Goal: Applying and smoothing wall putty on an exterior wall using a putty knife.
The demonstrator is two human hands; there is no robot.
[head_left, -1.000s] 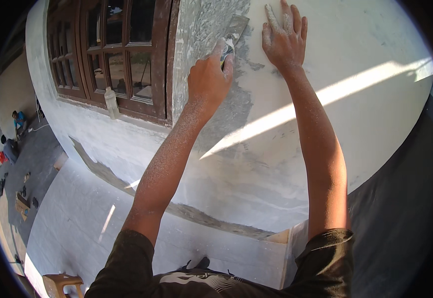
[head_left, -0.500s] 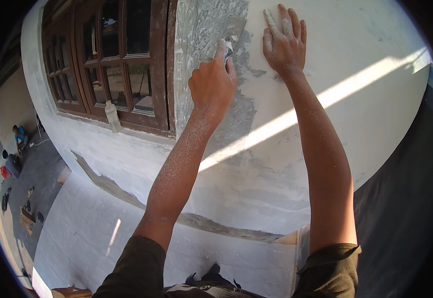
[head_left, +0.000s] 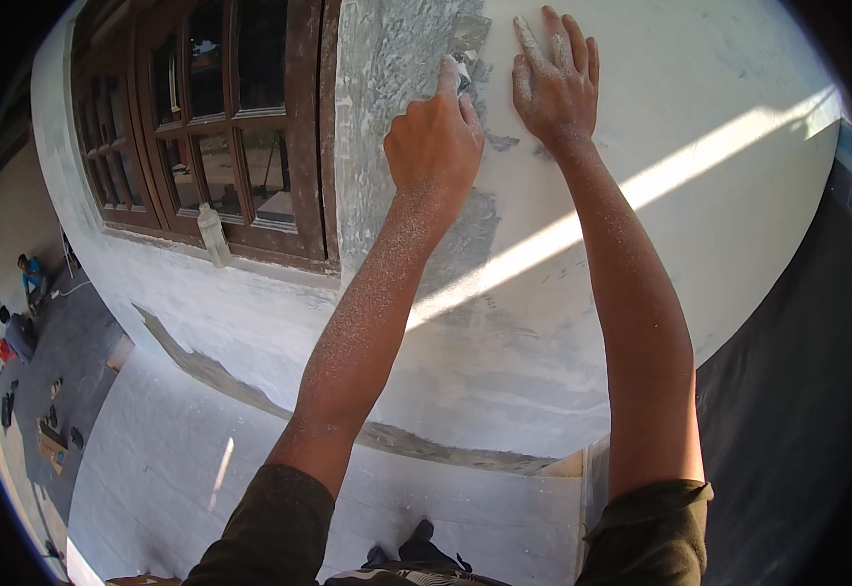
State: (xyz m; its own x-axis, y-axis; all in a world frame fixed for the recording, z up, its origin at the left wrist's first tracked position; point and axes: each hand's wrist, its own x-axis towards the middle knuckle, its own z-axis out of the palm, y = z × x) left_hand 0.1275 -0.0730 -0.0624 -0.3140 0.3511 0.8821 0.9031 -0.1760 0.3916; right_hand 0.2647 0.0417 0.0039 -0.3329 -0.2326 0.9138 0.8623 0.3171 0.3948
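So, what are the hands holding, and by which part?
The left hand holds a scraper by its handle, mostly hidden in the grip. The right hand holds nothing; it lies spread on the wall.

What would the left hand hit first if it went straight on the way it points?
Probably just the wall: past the scraper in the left hand, nothing else shows before the picture's top edge, though depth is unclear.
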